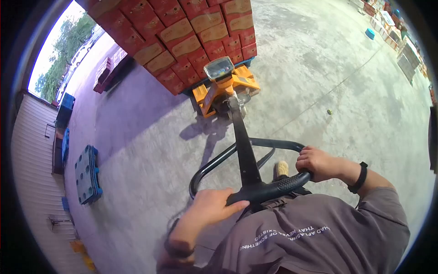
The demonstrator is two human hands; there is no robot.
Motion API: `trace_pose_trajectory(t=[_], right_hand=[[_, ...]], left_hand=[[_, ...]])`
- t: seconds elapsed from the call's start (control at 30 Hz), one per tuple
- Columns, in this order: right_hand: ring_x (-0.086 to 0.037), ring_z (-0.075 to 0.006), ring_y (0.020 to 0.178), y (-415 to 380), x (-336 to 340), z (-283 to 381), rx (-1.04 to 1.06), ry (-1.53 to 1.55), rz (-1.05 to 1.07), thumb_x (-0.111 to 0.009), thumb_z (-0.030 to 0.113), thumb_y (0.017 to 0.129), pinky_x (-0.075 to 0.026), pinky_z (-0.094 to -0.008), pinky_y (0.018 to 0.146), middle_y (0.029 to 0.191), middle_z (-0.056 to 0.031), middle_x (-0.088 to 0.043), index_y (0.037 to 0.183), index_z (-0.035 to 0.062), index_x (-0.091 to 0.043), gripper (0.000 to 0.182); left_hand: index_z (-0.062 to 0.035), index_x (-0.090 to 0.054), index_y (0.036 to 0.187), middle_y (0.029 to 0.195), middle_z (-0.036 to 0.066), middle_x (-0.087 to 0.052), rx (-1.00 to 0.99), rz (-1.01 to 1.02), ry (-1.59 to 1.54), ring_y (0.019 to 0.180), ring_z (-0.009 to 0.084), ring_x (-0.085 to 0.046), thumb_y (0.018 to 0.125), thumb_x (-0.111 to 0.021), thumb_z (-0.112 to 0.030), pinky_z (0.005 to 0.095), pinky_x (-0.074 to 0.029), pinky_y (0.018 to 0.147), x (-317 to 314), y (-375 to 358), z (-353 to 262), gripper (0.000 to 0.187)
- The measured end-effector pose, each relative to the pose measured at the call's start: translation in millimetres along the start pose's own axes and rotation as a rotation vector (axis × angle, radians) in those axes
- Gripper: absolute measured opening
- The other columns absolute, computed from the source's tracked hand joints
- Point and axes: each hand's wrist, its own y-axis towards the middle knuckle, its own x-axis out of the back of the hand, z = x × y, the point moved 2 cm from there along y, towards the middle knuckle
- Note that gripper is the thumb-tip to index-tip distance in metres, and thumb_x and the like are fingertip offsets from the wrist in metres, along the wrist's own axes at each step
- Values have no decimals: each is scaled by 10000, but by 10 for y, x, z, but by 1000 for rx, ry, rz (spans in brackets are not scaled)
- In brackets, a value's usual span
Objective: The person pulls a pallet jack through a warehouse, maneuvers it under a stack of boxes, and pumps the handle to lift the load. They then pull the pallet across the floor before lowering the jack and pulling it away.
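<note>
A black loop handle (pixel 250 194) of a yellow pallet jack (pixel 228 86) is right in front of my body. My left hand (pixel 211 205) grips its left side, the thumb lying over the crossbar and the other fingers mostly hidden. On the right corner of the loop, my right hand (pixel 315 162) is closed with its fingers wrapped round the bar. A long black shaft (pixel 242 146) joins the handle to the jack, which carries a display box (pixel 219 67) on top. Red and tan cartons (pixel 182 36) are stacked high on a blue pallet (pixel 248 61) behind the jack.
A stack of blue-grey plastic pallets (pixel 87 176) lies on the concrete floor at left. More red cartons (pixel 105 73) stand near the doorway. A small green round object (pixel 329 112) sits on the floor at right. Boxes and a blue container (pixel 370 33) are at far right.
</note>
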Motion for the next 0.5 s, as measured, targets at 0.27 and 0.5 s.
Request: trace_pose_trajectory(t=[0.27,0.5], right_hand=[[-595,-321,721,-171,612,518,13,178,-144,-694,113,629,-457,-398,627,753,-109,-606,876,92,-589,269],[-581,-327,715,-1029,305,861,67,166,-228,-683,95,635,-443,-399,619,730,-120,-585,855,88,-579,243]], left_hand=[[-127,-636,834,675,60,-623,-77,-238,33,665,275,-626,757,-595,-612,362,-472,600,635,-628,-420,494],[-124,-630,926,753,92,-638,-113,-156,13,723,293,-631,790,-593,-556,361,-482,642,-21,-1189,-1156,455]])
